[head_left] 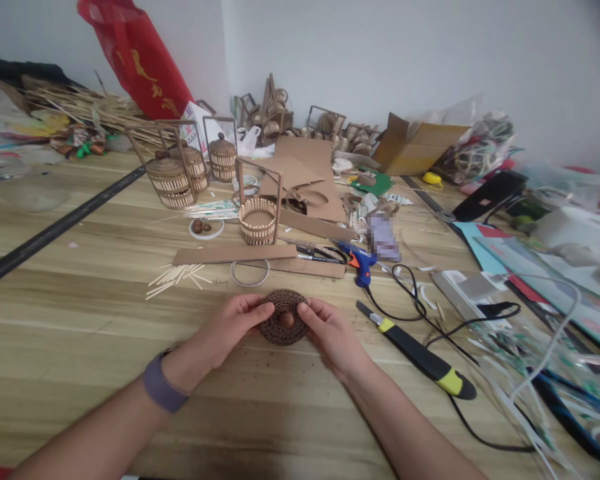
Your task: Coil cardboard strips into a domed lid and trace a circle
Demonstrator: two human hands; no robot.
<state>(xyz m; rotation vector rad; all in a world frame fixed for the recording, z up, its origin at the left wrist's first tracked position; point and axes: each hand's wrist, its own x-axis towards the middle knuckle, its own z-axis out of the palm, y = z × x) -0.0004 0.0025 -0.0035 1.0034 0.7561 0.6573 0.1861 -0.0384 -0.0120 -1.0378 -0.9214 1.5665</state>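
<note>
Between both hands is a round, brown coiled cardboard lid (276, 335) with a brown wooden bead knob (287, 320) at its middle. My left hand (237, 323) pinches the lid's left edge, thumb on top. At the right edge my right hand (331, 330) grips it the same way. Just beyond the hands lie a pale ring (251, 283), thin wooden sticks (173, 279) and a cardboard strip (230, 254). A small slatted basket with a tall handle (257, 230) stands farther back.
A blue glue gun (363, 263), black-handled scissors (330, 253) and a yellow-black utility knife (420, 353) lie to the right, among cables. Several lidded baskets (170, 180) stand back left. Cardboard sheets (305, 157) and an open carton (420, 143) are at the back.
</note>
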